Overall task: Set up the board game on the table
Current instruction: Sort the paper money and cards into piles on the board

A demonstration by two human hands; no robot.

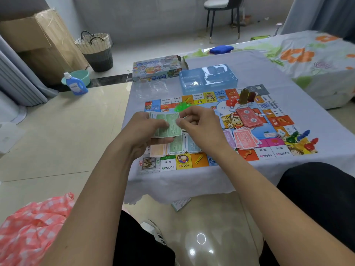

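At frame centre, a game board lies on the cloth-covered tabletop, partly hidden by the left hand and right hand, both pinching green play money reading "500".

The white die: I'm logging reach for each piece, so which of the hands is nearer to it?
Right. The right hand pinches the green bills over the board's middle, with the white die off to its right; the left hand holds the same bills farther left.
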